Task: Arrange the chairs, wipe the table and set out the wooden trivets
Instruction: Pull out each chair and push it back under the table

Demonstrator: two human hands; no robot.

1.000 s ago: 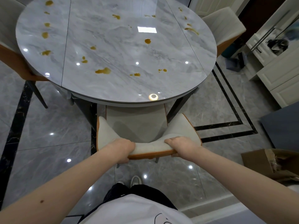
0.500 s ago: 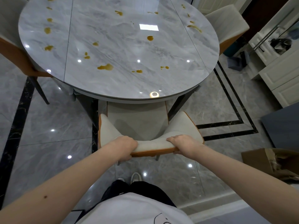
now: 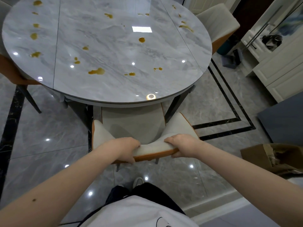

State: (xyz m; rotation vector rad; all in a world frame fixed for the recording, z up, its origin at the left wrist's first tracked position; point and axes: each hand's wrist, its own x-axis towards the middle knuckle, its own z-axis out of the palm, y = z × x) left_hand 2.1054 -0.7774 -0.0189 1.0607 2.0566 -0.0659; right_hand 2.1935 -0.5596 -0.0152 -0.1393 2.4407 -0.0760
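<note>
A grey-cushioned chair with an orange back [image 3: 131, 125] stands in front of me, its seat partly under the near edge of the round grey marble table [image 3: 114, 89]. My left hand [image 3: 126, 149] grips the left part of the chair's top rail. On the right part of that rail my right hand [image 3: 182, 147] is closed too. Several brown-yellow stains [image 3: 96, 71] are scattered over the tabletop. No trivets or cloth are in view.
A second chair [image 3: 218, 25] stands at the table's far right, and a third chair [image 3: 9, 71] shows at the left edge. An open cardboard box [image 3: 272, 158] sits on the floor at right. White cabinets [image 3: 282, 66] line the right wall. My feet are just behind the chair.
The chair has slid a little further under the table with both hands on its back; the view has shifted slightly forward.
</note>
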